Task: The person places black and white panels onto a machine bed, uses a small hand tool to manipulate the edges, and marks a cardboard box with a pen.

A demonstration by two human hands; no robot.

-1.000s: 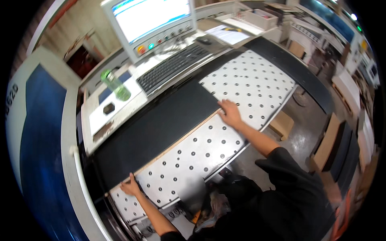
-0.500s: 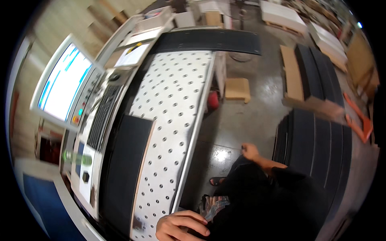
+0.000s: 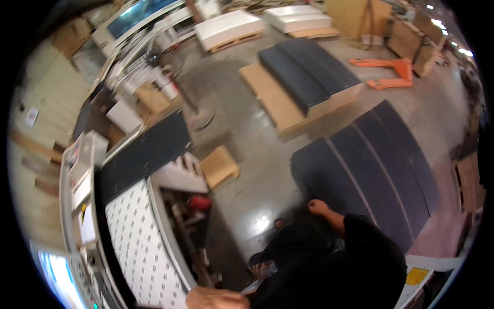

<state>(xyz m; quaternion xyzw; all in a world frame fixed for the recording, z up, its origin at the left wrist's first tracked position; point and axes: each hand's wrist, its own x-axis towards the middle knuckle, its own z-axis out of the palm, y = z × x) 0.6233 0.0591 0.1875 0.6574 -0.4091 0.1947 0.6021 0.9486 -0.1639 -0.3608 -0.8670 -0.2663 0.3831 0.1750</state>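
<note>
A stack of dark panels (image 3: 360, 170) lies low to the person's right, its upper faces divided by pale lines. The right hand (image 3: 319, 207) is near the stack's closest edge, fingers apparently curled; whether they touch it, or hold anything, I cannot tell. The left hand (image 3: 218, 298), cut off by the lower edge, is beside the near end of a white surface (image 3: 139, 247) patterned with dark spots; its grip, wide or narrow, cannot be made out. Progress shows only in part: one dark board (image 3: 146, 152) lies across the surface's far end, the stack looks well supplied, and no panel is visibly lifted. Farther out are a tan wooden piece (image 3: 218, 167), a second dark stack (image 3: 309, 72) over tan boards and an orange pallet jack (image 3: 405, 72). A lit monitor (image 3: 59, 278) glows at lower left.
</note>
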